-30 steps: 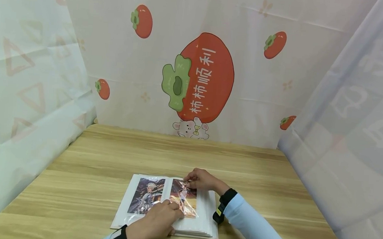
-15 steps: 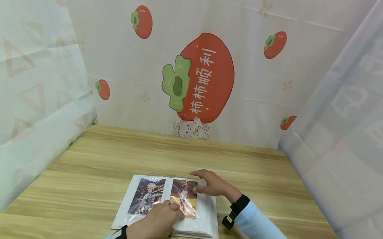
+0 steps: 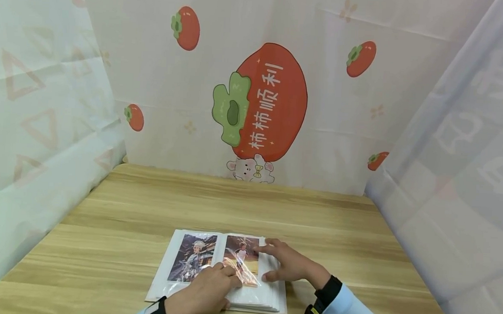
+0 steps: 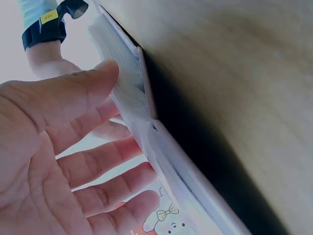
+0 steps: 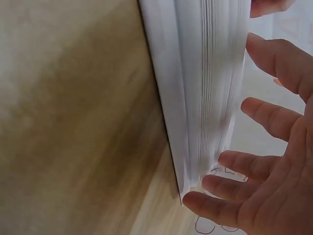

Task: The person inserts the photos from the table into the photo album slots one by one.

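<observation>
A white photo album (image 3: 266, 296) lies spread on the table, with clear sleeves over its pages. Its left page bears a photo (image 3: 183, 262) of a figure in a pale hat. The photo (image 3: 242, 250) on the right page shows a figure in a white top. My left hand (image 3: 205, 288) rests across the album's lower middle, fingers on the pages; in the left wrist view its thumb (image 4: 100, 81) touches the page edges. With fingers spread, my right hand (image 3: 289, 264) lies over the right page's outer side. The right wrist view shows those fingertips along the page stack (image 5: 210, 98).
The wooden table (image 3: 232, 203) stretches behind and to both sides of the album. A printed curtain (image 3: 342, 114) with persimmons hangs at the back, and pale sheets (image 3: 458, 152) flank the table. Both wrists wear black bands.
My right hand has left the right photo's top corner, drawn back to the right, then come down over the page's outer side. My left hand has stayed in place.
</observation>
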`<control>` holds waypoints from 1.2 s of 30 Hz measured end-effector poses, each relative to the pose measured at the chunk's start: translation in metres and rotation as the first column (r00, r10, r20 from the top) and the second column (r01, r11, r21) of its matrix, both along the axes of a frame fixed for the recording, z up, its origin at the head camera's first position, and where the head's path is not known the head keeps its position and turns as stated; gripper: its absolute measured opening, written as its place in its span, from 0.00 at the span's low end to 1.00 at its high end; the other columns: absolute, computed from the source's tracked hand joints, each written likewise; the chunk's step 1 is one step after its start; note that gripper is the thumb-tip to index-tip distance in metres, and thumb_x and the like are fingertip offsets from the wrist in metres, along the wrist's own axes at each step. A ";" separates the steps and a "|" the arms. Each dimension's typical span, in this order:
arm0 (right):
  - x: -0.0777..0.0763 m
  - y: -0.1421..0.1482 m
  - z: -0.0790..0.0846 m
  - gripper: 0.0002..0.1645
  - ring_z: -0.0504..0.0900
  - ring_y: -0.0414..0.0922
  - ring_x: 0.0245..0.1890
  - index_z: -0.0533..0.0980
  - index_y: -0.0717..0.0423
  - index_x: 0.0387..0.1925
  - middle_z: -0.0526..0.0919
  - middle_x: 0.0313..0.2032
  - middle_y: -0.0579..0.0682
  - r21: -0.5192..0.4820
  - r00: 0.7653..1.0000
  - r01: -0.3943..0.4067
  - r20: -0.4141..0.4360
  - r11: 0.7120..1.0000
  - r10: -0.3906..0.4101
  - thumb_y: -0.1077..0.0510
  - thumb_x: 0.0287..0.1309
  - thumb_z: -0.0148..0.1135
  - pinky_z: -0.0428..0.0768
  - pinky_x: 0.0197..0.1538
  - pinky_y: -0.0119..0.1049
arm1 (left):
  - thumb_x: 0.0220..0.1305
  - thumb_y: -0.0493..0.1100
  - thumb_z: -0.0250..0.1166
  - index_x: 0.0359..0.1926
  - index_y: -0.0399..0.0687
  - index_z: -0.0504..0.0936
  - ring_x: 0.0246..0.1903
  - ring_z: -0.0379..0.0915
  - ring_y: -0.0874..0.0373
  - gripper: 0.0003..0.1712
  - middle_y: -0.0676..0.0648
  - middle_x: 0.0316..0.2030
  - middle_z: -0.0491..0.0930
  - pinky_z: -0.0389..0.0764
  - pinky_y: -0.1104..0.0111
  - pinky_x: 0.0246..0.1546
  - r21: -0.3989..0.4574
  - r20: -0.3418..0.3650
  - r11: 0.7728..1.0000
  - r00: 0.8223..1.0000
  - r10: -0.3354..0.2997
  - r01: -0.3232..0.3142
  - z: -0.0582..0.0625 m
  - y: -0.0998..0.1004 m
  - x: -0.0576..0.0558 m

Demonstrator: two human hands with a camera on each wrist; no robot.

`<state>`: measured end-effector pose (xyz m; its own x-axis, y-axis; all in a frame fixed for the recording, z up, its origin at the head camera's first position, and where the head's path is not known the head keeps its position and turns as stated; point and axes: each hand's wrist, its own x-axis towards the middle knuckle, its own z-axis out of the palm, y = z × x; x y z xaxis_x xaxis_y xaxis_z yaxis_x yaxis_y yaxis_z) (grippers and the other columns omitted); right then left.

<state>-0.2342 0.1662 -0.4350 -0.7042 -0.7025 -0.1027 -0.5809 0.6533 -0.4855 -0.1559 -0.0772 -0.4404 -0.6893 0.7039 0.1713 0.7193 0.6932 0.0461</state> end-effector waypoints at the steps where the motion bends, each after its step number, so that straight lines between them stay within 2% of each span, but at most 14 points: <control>1: 0.002 0.002 0.000 0.39 0.57 0.61 0.63 0.67 0.49 0.64 0.56 0.65 0.64 -0.002 1.000 0.004 0.006 1.000 -0.004 0.46 0.50 0.67 0.62 0.56 0.58 | 0.39 0.50 0.74 0.38 0.55 0.83 0.33 0.69 0.58 0.20 0.55 0.36 0.76 0.71 0.68 0.31 0.000 -0.002 1.000 1.000 -0.002 0.002 0.000 0.000 0.000; 6: 0.010 0.010 -0.002 0.39 0.57 0.61 0.63 0.69 0.49 0.62 0.56 0.65 0.64 -0.003 1.000 0.016 0.027 1.000 -0.016 0.44 0.49 0.68 0.62 0.56 0.58 | 0.38 0.51 0.74 0.38 0.56 0.83 0.33 0.69 0.58 0.21 0.55 0.36 0.76 0.71 0.68 0.31 -0.006 -0.011 1.000 1.000 -0.005 0.005 -0.002 0.002 -0.002; 13: 0.021 0.017 -0.005 0.45 0.58 0.61 0.63 0.67 0.44 0.64 0.57 0.66 0.61 0.043 1.000 0.026 0.012 0.999 -0.026 0.39 0.43 0.70 0.63 0.56 0.56 | 0.39 0.50 0.74 0.39 0.56 0.83 0.33 0.69 0.58 0.21 0.55 0.37 0.76 0.72 0.68 0.30 0.002 0.008 1.000 1.000 0.001 -0.001 -0.002 0.002 -0.002; 25: 0.027 0.020 -0.014 0.45 0.59 0.63 0.62 0.66 0.50 0.64 0.55 0.66 0.64 0.024 1.000 -0.013 -0.015 1.000 0.014 0.38 0.46 0.66 0.66 0.54 0.55 | 0.40 0.48 0.75 0.38 0.54 0.83 0.33 0.68 0.59 0.19 0.56 0.34 0.74 0.70 0.68 0.28 0.027 0.036 0.999 0.999 -0.030 0.029 -0.001 0.000 -0.001; 30: 0.025 0.016 -0.009 0.44 0.60 0.63 0.62 0.67 0.50 0.63 0.56 0.66 0.64 0.049 1.000 0.006 -0.015 0.999 -0.005 0.41 0.44 0.68 0.67 0.55 0.54 | 0.43 0.47 0.74 0.41 0.52 0.82 0.36 0.68 0.58 0.20 0.54 0.38 0.73 0.72 0.67 0.31 0.071 0.068 0.997 0.997 -0.041 0.037 0.000 -0.003 0.000; 36: 0.025 0.013 -0.005 0.44 0.59 0.61 0.62 0.68 0.47 0.63 0.56 0.66 0.62 0.088 0.999 0.032 -0.012 0.996 -0.032 0.41 0.42 0.70 0.66 0.55 0.53 | 0.46 0.44 0.72 0.45 0.50 0.81 0.41 0.67 0.59 0.22 0.53 0.43 0.72 0.72 0.66 0.40 0.178 0.189 0.983 0.979 -0.078 0.044 0.002 -0.013 0.002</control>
<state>-0.2095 0.1789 -0.4403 -0.7275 -0.6681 -0.1560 -0.5636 0.7116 -0.4194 -0.1539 -0.0899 -0.4381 -0.6782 0.7171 0.1606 0.7253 0.6178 0.3039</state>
